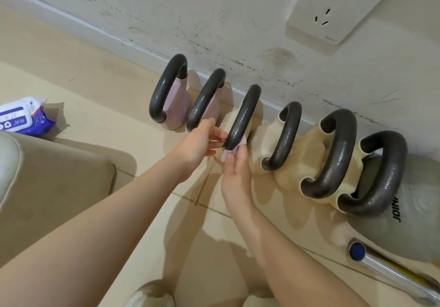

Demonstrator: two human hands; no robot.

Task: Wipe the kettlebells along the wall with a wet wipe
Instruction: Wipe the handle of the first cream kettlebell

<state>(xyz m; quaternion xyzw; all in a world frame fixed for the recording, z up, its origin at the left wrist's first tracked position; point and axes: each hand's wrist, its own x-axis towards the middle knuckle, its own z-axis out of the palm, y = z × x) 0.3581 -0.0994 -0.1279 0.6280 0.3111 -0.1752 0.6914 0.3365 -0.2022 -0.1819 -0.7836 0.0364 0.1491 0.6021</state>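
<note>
Pinching the soft wet wipe [230,150], right hand [235,176] rubs the third kettlebell's [240,121] stiff, slick handle by the wall; left hand [200,143], fingers straight, steadies this heavy weight.

Head view: worn on the person's head, looking steeply down and forward.
Facing: the wall [238,21] and floor [95,73].
Nearness: close, within arm's reach.

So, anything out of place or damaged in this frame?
The white wall above the row of black-handled kettlebells is scuffed and stained with dark marks. A blue-capped metal bar lies loose on the floor, right.
</note>
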